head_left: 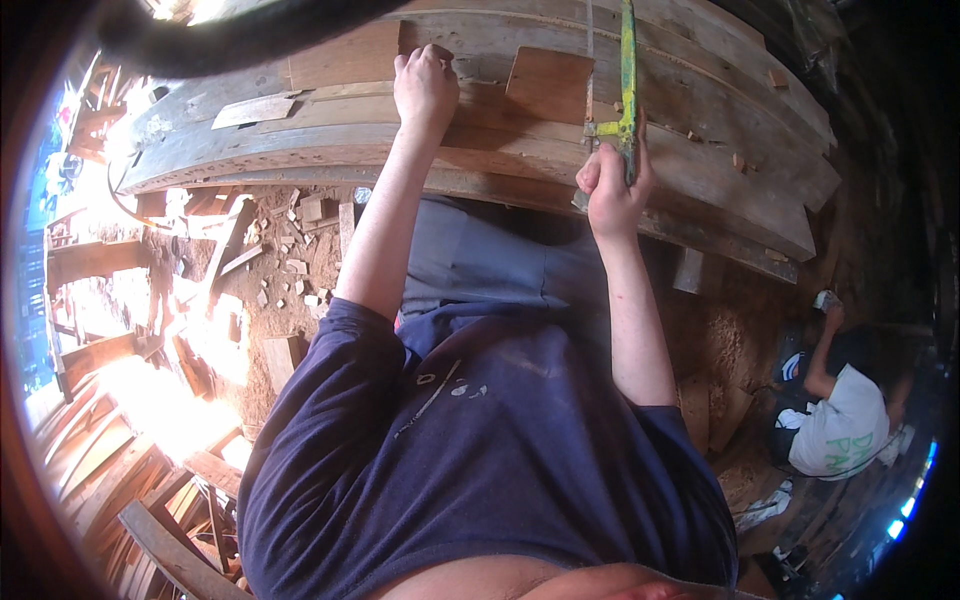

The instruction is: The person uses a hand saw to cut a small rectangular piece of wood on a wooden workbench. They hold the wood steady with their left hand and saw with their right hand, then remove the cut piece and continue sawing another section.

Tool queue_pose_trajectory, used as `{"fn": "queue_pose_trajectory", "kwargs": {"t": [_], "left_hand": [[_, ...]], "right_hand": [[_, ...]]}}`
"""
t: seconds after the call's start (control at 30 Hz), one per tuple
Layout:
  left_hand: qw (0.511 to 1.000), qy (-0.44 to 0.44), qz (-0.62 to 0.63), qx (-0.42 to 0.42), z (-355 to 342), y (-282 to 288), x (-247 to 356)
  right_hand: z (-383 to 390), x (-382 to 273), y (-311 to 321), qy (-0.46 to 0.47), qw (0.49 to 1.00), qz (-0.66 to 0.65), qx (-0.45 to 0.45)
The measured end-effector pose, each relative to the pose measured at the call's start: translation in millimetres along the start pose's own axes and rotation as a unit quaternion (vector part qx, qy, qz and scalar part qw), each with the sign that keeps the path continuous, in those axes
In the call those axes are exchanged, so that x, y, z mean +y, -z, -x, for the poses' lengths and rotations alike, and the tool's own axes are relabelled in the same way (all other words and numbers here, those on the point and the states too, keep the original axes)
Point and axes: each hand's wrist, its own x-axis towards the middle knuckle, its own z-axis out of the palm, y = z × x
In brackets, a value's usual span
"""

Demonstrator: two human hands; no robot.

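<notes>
My right hand (615,190) is wrapped round the handle end of a hacksaw (628,90) with a worn yellow-green frame. Its thin blade runs along the frame's left side, pointing away from me over the wooden workbench (720,190). Just left of the blade lies a flat reddish-brown wood piece (548,85). My left hand (425,92) rests closed on the planks to the left, fingers curled under; whatever they hold, if anything, is hidden. Beyond it is a brown board (345,55), and further left a thin pale wood piece (253,111).
Small offcuts (740,160) are scattered on the bench. Wood scraps (295,265) and sawdust cover the floor at left, with stacked lumber (100,460) at lower left. A person in a white shirt (840,425) sits low at right. A dark curved bar (230,40) crosses the upper left.
</notes>
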Motion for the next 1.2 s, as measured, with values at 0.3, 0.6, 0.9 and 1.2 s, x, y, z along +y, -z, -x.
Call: {"fn": "queue_pose_trajectory", "kwargs": {"t": [0.3, 0.6, 0.9, 1.2], "left_hand": [[1.0, -0.017, 0.008, -0.002, -1.5, -0.7, 1.1], [0.998, 0.044, 0.024, -0.043, -1.0, 3.7, 8.1], [0.989, -0.004, 0.127, 0.078, -3.7, -1.4, 2.5], [0.886, 0.137, 0.356, 0.264, 25.2, 52.9, 6.4]], "right_hand": [[0.1, 0.0, 0.1, 0.008, 1.0, 0.003, -0.005], [0.9, -1.5, -1.3, 0.004, 1.0, 0.009, 0.002], [-0.6, -2.6, -0.5, 0.002, 1.0, 0.007, -0.002], [-0.1, 0.1, -0.5, -0.01, 1.0, 0.0, 0.0]]}}
